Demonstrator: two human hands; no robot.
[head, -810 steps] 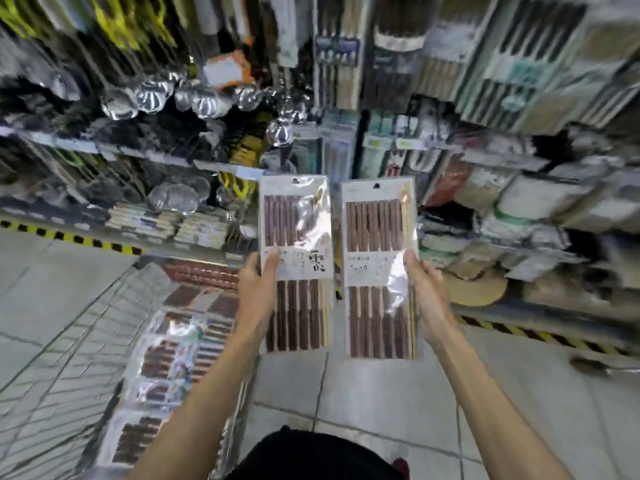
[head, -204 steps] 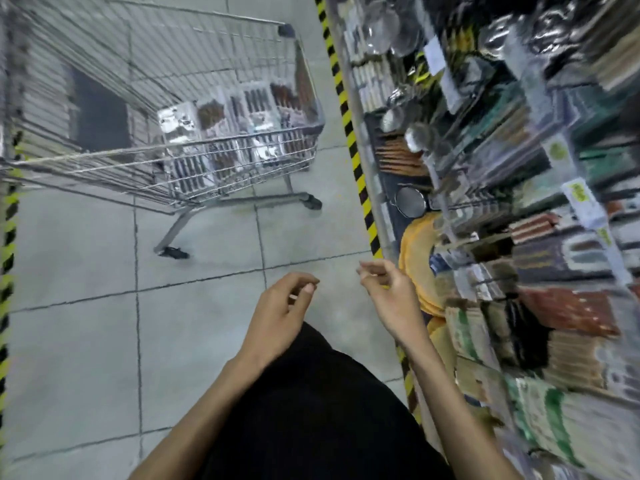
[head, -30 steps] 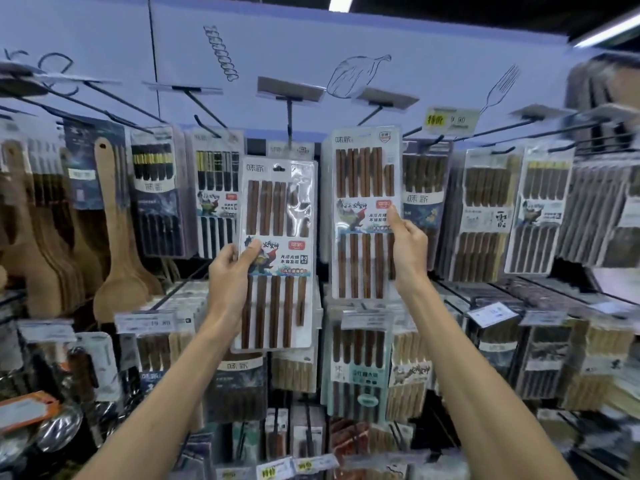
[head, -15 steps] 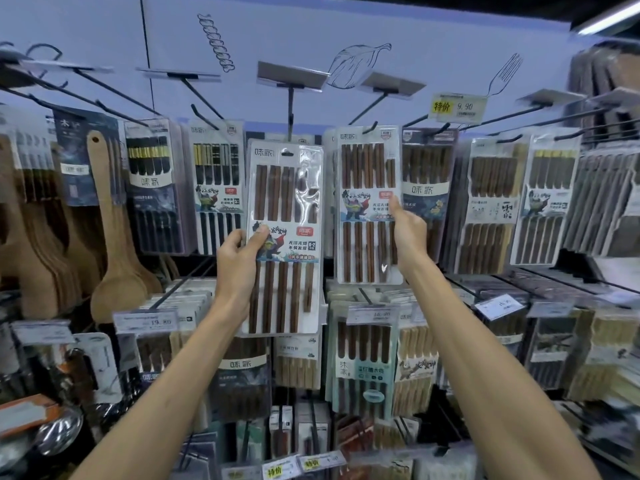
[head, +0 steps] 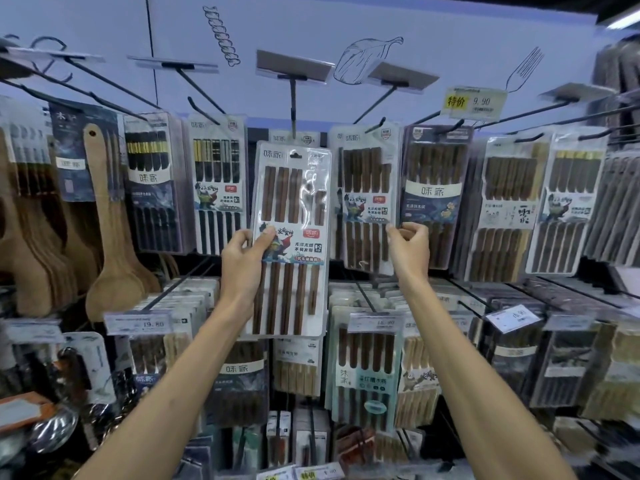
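My left hand (head: 244, 261) grips a clear pack of dark wooden chopsticks (head: 292, 237) by its left edge, thumb on the printed label. The pack is raised in front of a black display hook (head: 293, 98), its hang hole just below the hook's end. My right hand (head: 408, 251) is up at the lower right edge of a second, similar chopstick pack (head: 363, 199) that hangs on the neighbouring hook. Its fingers are curled beside the pack's edge; whether they still pinch it I cannot tell.
Rows of hanging chopstick packs fill the rack on both sides and below. Wooden rice paddles (head: 114, 237) hang at the left. Price tags (head: 472, 103) stick out on hook arms. A white wall panel (head: 311, 26) with drawings tops the display.
My left hand has lifted its pack a little higher toward the hook. The right pack now hangs on its hook, and my right hand's fingers have curled at its lower edge.
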